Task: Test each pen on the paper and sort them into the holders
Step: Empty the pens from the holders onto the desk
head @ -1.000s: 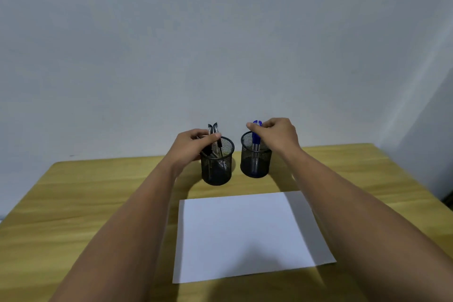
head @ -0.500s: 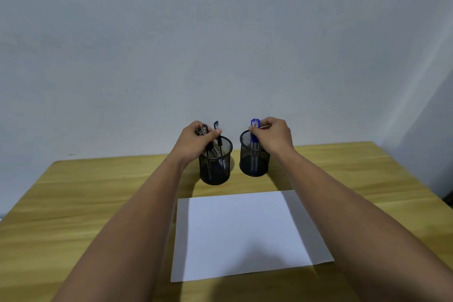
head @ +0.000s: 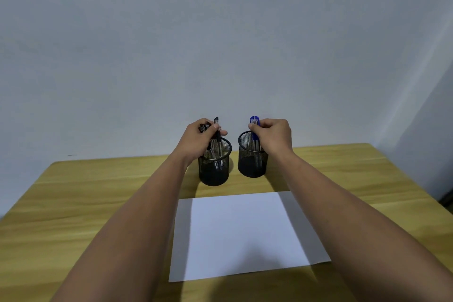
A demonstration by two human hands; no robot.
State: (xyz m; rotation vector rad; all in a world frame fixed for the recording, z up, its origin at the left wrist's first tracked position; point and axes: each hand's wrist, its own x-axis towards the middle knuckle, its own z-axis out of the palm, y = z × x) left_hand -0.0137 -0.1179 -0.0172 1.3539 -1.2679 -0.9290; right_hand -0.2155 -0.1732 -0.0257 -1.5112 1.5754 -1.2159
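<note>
Both hands have risen slightly, left hand (head: 199, 138) gripping the black pens (head: 216, 127), right hand (head: 273, 136) pinching the blue pens (head: 254, 122), lifting them for testing

Black wire-mesh holders (head: 214, 167), matt paper (head: 245, 233), wood-grain table (head: 85, 203)

A single wide-angle view was taken from the person's head, directed forward and slightly downward across the worktop (head: 73, 203) toward a plain wall (head: 220, 32). Both forearms were seen reaching away from the camera, close at the bottom edge. No second view was provided.
</note>
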